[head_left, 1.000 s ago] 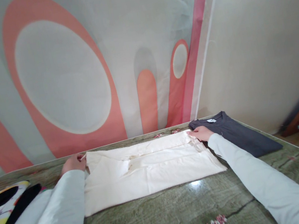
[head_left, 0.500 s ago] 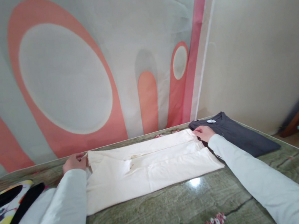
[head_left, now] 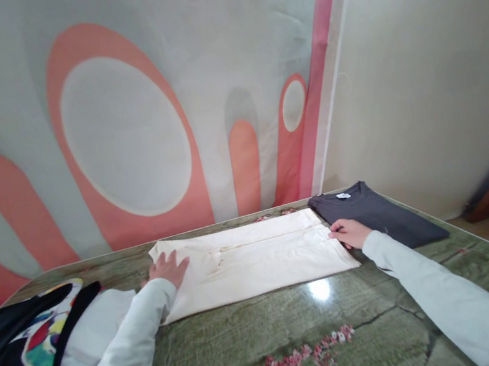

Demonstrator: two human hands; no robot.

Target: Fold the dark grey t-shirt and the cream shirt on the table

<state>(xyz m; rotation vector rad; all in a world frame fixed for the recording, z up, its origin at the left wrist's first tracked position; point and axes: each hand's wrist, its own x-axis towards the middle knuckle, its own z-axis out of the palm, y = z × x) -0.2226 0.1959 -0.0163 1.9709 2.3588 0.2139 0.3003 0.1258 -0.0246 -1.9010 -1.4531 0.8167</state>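
A cream-white shirt (head_left: 264, 268) lies lengthwise on the table, its long sides folded in so that they meet along the middle. My left hand (head_left: 169, 270) rests on the shirt's left end, palm down with the fingers spread. At the opposite end, my right hand (head_left: 349, 233) pinches the short edge near the middle, thumb and fingers together. Just beyond that hand is a dark grey T-shirt (head_left: 387, 217), folded flat, with a white label at its neck.
Black, white and multicoloured clothes (head_left: 41, 345) are heaped at the left. The table (head_left: 237, 354) has a green wood-grain top with printed pink blossoms. Behind it hangs a grey and coral patterned backdrop (head_left: 198, 58), meeting a plain wall (head_left: 415, 52) on the right.
My left hand has let go of the far left corner and come down onto the shirt, fingers spread. My right hand has shifted from the far right corner toward me along the edge.
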